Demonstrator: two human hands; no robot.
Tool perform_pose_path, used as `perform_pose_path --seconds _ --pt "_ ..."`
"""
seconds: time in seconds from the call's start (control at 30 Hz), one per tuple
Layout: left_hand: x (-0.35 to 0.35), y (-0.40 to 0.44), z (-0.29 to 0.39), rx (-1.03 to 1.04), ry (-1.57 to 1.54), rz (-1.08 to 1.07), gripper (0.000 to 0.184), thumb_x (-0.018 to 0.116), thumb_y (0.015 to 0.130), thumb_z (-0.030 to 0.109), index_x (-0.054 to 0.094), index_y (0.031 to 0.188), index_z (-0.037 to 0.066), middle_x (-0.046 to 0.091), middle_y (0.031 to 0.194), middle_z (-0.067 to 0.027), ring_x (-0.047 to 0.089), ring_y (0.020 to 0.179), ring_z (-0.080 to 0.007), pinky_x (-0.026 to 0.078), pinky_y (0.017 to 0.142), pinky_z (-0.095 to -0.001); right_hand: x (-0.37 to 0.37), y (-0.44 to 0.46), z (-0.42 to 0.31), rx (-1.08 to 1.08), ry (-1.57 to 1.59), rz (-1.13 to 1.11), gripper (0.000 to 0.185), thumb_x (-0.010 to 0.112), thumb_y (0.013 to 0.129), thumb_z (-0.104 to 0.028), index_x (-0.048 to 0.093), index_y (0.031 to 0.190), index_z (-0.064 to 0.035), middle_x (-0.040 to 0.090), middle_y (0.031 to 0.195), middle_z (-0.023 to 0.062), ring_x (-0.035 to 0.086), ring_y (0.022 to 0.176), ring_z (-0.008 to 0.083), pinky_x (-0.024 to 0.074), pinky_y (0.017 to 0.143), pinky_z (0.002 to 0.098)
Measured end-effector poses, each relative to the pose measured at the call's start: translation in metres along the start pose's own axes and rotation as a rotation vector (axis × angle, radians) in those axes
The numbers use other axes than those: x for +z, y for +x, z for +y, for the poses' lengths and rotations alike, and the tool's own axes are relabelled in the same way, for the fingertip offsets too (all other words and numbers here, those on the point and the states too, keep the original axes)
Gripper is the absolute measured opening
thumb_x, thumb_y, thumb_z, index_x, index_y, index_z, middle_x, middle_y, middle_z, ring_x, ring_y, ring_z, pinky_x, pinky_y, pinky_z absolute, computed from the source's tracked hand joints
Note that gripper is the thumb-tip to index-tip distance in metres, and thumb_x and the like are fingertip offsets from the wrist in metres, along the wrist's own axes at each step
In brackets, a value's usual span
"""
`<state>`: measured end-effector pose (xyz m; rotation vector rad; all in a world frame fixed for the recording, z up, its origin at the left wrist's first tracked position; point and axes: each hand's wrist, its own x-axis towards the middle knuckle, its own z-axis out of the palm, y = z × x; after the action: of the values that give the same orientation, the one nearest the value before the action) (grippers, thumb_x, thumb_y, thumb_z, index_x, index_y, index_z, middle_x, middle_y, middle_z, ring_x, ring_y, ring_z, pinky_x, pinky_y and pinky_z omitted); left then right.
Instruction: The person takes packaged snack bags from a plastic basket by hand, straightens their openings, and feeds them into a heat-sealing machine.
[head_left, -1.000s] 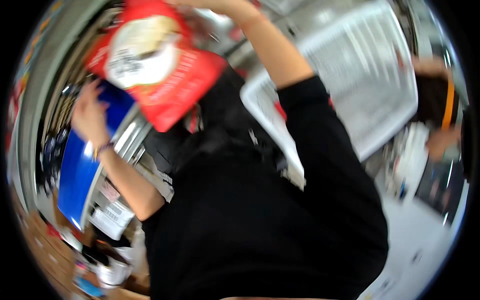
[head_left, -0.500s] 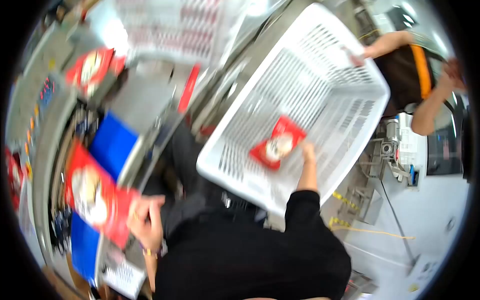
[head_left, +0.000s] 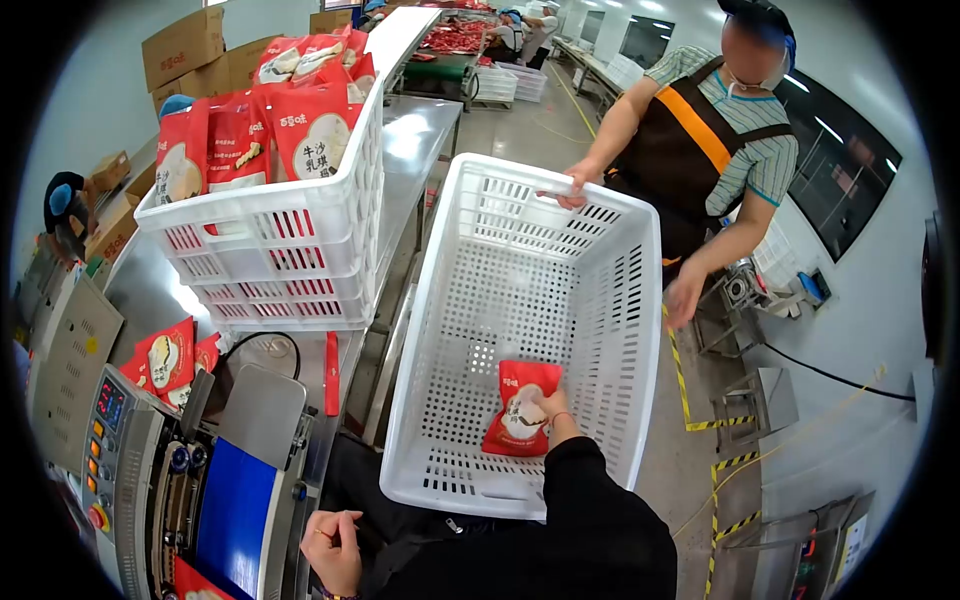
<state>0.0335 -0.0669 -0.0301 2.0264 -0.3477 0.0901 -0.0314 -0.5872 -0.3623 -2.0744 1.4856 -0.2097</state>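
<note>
Inside a large white perforated plastic crate (head_left: 405, 400), a red snack bag (head_left: 520, 425) with a pale printed picture lies near the close end. My right hand (head_left: 553, 405) is closed on the bag's right edge, its fingers partly hidden. My left hand (head_left: 335, 552) is held beside the sealing machine's blue belt (head_left: 238, 515), fingers curled with nothing visible in them. Part of another red bag (head_left: 198, 582) shows at the bottom, left of that hand. A co-worker's hand (head_left: 575, 185) grips the crate's far rim; the co-worker's other hand (head_left: 685, 295) hangs by its right side.
Stacked white crates (head_left: 270, 235) filled with red bags stand on the metal table (head_left: 418, 130). More red bags (head_left: 165, 360) lie behind the machine's control panel (head_left: 108, 410). Cardboard boxes (head_left: 185, 45) and other workers are farther back. Yellow-black tape (head_left: 712, 530) marks the floor at right.
The view has swung up and steadied. My left hand is now away from the red bag it was touching. My right hand has gone from beside the bag in the crate to gripping it.
</note>
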Motion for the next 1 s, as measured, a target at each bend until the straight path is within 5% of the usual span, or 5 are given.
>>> perform_pose_path --seconds 0.33,0.4,0.47,0.77,1.0 --pt "-0.021 -0.022 -0.016 -0.241 0.033 0.014 0.019 0.056 0.095 0.012 0.071 0.087 0.003 0.056 0.071 -0.0004 0.045 0.054 -0.0056 0.036 0.050 -0.0225 0.008 0.029 -0.036 0.047 0.081 0.186 0.073 0.086 0.062 -0.025 0.057 0.123 0.0016 0.066 0.112 0.0169 0.064 0.103 0.0280 0.0525 0.086 0.0348" --pt "-0.014 -0.015 -0.010 -0.240 0.015 0.015 0.019 0.056 0.095 0.011 0.071 0.087 0.003 0.056 0.072 -0.0004 0.044 0.054 -0.0054 0.036 0.050 -0.0219 0.000 0.053 -0.032 0.092 0.167 -0.471 0.060 0.084 0.067 -0.022 0.060 0.118 0.0011 0.068 0.105 0.0134 0.065 0.100 0.0229 0.0519 0.085 0.0334" --pt "-0.005 -0.006 0.001 -0.210 -0.041 -0.024 0.018 0.056 0.095 0.011 0.071 0.087 0.003 0.057 0.072 -0.0006 0.045 0.055 -0.0056 0.036 0.050 -0.0222 0.002 0.054 -0.040 0.017 0.259 -0.563 0.051 0.082 0.071 -0.020 0.063 0.113 0.0014 0.070 0.100 0.0115 0.065 0.096 0.0203 0.0513 0.085 0.0324" --pt "-0.002 0.020 0.012 -0.082 -0.110 -0.085 0.014 0.060 0.088 0.003 0.071 0.081 0.000 0.055 0.067 -0.0048 0.052 0.056 -0.0103 0.038 0.050 -0.0239 -0.128 0.004 -0.233 -0.825 0.345 -0.601 0.046 0.077 0.079 -0.028 0.064 0.118 -0.0074 0.069 0.104 0.0022 0.060 0.094 0.0114 0.0482 0.090 0.0299" --pt "-0.031 0.026 0.038 0.315 -0.206 0.046 0.044 0.068 0.077 0.003 0.058 0.120 0.007 0.055 0.113 -0.0124 0.054 0.102 -0.0267 0.045 0.087 -0.0300 -0.302 -0.212 -0.396 -1.163 0.375 -0.359 0.031 0.080 0.074 -0.015 0.066 0.099 -0.0032 0.066 0.088 -0.0020 0.056 0.081 0.0043 0.0477 0.075 0.0217"
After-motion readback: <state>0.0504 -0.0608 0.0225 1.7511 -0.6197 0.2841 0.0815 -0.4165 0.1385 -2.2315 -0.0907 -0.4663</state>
